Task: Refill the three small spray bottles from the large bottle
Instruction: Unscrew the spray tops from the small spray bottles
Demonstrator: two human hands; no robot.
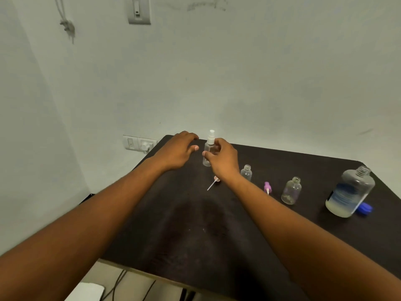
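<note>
Your right hand (221, 158) grip pinches the capped spray bottle (208, 152); your left hand (178, 152) hovers beside it, fingers apart. Steady the bottle, then unscrew its pump for filling.

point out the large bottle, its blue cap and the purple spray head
large bottle (349, 192), head view, on its label
blue cap (365, 208), head view, on its side
purple spray head (267, 186), head view, on its collar

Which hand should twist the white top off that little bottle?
The left hand, probably: it hovers open beside the spray bottle, near its white top, while the right hand already grips the bottle's body to steady it.
</note>
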